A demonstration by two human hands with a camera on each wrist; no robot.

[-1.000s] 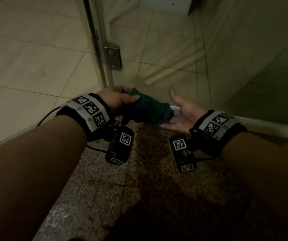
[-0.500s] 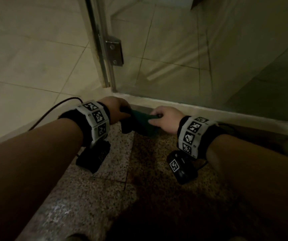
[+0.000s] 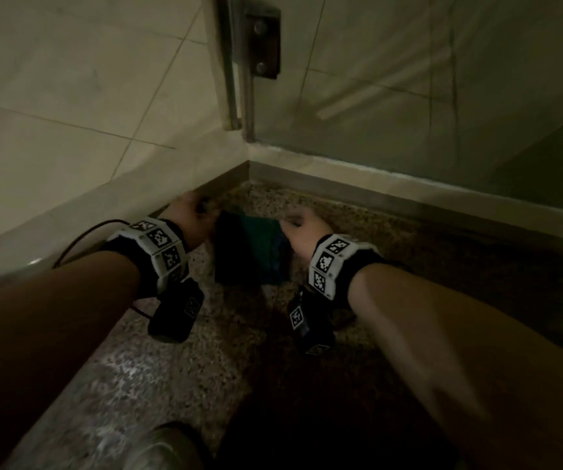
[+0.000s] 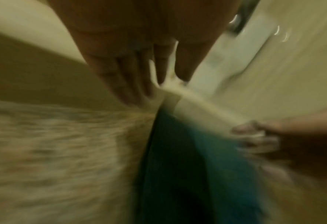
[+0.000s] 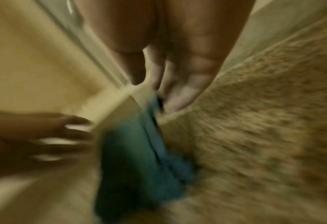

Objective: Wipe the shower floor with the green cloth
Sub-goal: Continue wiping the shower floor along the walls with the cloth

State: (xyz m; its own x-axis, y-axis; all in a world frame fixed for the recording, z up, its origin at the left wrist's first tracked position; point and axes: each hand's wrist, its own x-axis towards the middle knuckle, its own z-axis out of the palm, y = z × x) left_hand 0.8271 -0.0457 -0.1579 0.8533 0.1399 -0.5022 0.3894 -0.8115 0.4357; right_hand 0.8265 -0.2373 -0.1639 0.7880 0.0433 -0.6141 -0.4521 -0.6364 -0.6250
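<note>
Head view: the green cloth [image 3: 251, 251] hangs stretched between both hands above the speckled shower floor [image 3: 178, 374], near the corner. Left hand [image 3: 190, 217] pinches its left top corner, right hand [image 3: 302, 232] its right; both wrist views are blurred.

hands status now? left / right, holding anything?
Left hand: at the green cloth's left edge; grip cannot be told, too blurred.
Right hand: fingers pinch the cloth's top right corner.
</note>
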